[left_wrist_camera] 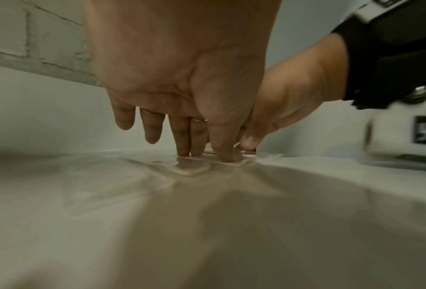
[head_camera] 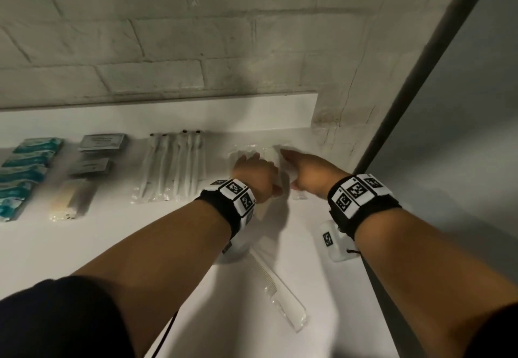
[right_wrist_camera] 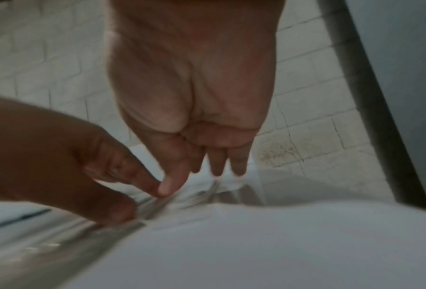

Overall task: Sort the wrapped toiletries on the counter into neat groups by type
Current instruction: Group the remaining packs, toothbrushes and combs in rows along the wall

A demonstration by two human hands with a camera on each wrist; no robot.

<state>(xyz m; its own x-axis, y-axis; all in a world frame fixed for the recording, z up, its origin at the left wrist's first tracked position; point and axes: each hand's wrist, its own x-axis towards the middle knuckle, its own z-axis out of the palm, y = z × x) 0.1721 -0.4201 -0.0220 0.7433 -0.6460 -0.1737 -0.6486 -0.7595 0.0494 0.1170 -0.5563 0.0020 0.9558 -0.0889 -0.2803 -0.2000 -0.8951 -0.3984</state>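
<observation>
Both bare forearms reach forward side by side, a marker-patterned band on each wrist, the left hand [head_camera: 253,174] palm-down with straight fingers [left_wrist_camera: 182,136] pointing downward and the right hand [head_camera: 307,171] likewise extended, its thumb beside the left thumb.

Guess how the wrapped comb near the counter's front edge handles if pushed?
The wrapped comb lies flat, so it likely slides rather than rolls. Its clear wrapper looks glossy, so probably slippery on the smooth counter. Thin shape suggests it is light.
</observation>
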